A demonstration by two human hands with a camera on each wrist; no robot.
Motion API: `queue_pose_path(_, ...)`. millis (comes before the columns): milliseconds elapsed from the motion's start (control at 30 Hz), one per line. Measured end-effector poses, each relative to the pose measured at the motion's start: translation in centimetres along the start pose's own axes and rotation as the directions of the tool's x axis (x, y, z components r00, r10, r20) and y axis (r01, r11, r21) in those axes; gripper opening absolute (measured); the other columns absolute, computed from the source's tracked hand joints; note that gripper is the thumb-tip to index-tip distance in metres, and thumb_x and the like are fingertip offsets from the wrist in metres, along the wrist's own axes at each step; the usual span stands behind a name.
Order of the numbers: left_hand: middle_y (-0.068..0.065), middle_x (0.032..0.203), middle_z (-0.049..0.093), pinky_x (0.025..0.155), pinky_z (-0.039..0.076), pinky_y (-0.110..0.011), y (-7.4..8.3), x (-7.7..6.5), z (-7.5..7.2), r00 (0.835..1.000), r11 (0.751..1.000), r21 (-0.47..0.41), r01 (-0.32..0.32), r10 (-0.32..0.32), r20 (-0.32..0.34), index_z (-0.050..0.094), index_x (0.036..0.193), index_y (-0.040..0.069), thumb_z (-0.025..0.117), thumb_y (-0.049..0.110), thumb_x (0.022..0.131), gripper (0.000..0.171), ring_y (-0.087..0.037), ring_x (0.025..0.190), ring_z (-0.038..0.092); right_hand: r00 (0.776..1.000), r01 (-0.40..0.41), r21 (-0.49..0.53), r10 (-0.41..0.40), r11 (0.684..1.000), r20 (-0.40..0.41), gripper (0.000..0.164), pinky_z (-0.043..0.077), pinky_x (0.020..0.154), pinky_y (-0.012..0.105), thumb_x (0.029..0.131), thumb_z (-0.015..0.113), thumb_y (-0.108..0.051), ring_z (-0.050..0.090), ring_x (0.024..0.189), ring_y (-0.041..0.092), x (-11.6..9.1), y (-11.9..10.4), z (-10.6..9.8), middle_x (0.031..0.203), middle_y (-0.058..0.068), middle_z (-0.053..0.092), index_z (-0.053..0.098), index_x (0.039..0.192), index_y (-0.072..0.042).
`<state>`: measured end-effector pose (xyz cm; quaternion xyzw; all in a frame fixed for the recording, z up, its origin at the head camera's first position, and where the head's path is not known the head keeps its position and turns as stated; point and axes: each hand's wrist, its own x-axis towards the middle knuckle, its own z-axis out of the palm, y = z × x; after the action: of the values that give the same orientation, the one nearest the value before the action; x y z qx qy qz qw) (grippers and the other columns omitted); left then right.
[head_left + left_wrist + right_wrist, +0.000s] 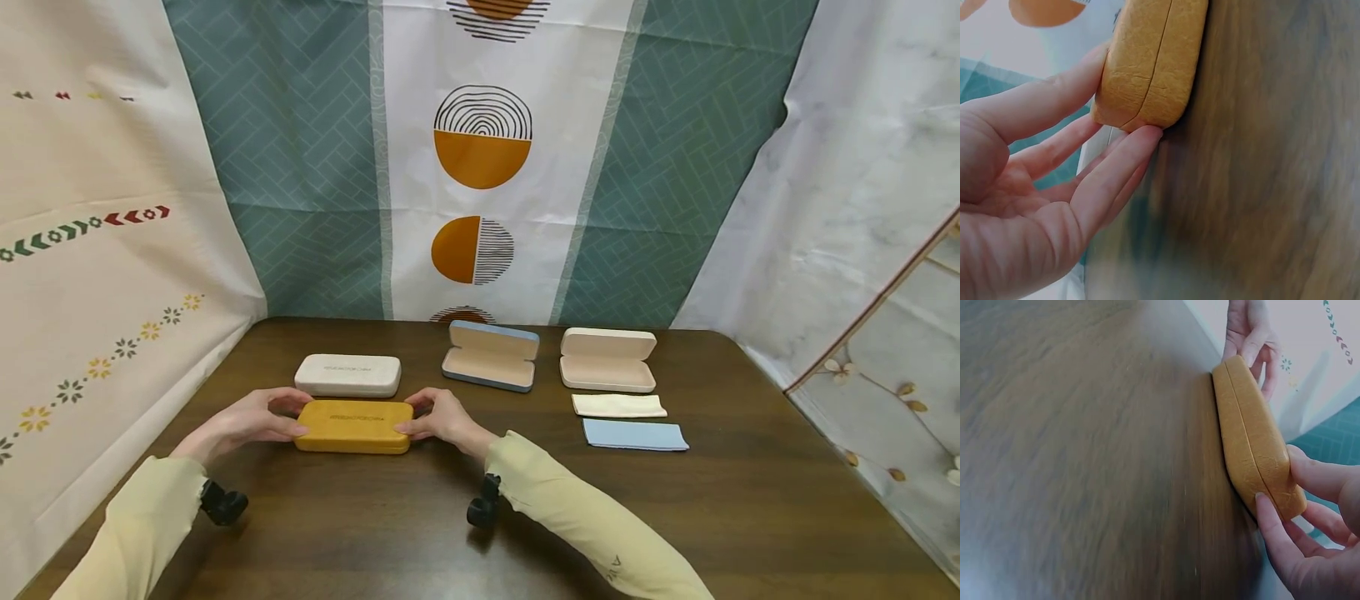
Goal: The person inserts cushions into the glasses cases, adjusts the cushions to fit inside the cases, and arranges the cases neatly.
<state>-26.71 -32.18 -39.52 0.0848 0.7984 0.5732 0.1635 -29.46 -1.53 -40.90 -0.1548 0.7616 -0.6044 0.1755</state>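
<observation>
A mustard-yellow glasses case, its lid closed, lies on the table between both hands. My left hand grips its left end, thumb on the lid and fingertips at the lower end in the left wrist view. At the right end my right hand holds it the same way; the right wrist view shows the thumb on the lid and a fingertip low on the side. The seam of the yellow case shows no gap. Right behind it is a closed white glasses case.
Toward the back stand an open blue glasses case and an open cream glasses case. In front of the cream one lie a folded cream cloth and a folded light-blue cloth. A fabric curtain hangs behind the table.
</observation>
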Motion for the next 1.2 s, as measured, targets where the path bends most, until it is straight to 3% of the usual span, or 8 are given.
queue_pose_path(467, -0.026, 0.117, 0.037, 0.075, 0.048, -0.037, -0.7, -1.4, -2.3, 1.0, 1.0, 0.02, 0.012, -0.012, -0.005, 0.035, 0.125, -0.015, 0.072, 0.005, 0.077, 0.064, -0.021, 0.09, 0.054, 1.0, -0.016, -0.017, 0.015, 1.0, -0.023, 0.039, 0.051, 0.059, 0.027, 0.07, 0.076, -0.002, 0.06, 0.071, 0.016, 0.7, -0.8, 2.7, 0.09, 0.005, 0.054, 0.058, 0.105, 0.0)
queue_pose_path(1033, -0.025, 0.116, 0.037, 0.075, 0.048, -0.036, -0.6, -1.4, -2.3, 1.0, 1.0, 0.002, 0.02, -0.02, -0.002, 0.033, 0.126, -0.016, 0.07, 0.004, 0.078, 0.064, -0.02, 0.089, 0.054, 0.999, -0.013, -0.004, 0.013, 1.0, -0.031, 0.04, 0.051, 0.06, 0.028, 0.071, 0.076, -0.004, 0.06, 0.074, 0.016, 1.0, -0.5, 2.8, 0.094, 0.004, 0.055, 0.058, 0.106, -0.002)
queue_pose_path(1200, -0.024, 0.111, 0.041, 0.073, 0.049, -0.036, -0.3, -1.3, -2.1, 1.0, 0.999, 0.043, 0.016, -0.015, -0.017, 0.036, 0.123, -0.016, 0.072, 0.005, 0.076, 0.062, -0.021, 0.085, 0.055, 0.999, -0.017, -0.017, 0.016, 1.0, -0.032, 0.041, 0.051, 0.061, 0.027, 0.07, 0.078, -0.007, 0.059, 0.075, 0.015, 0.9, -0.5, 2.6, 0.092, 0.004, 0.055, 0.059, 0.106, -0.003)
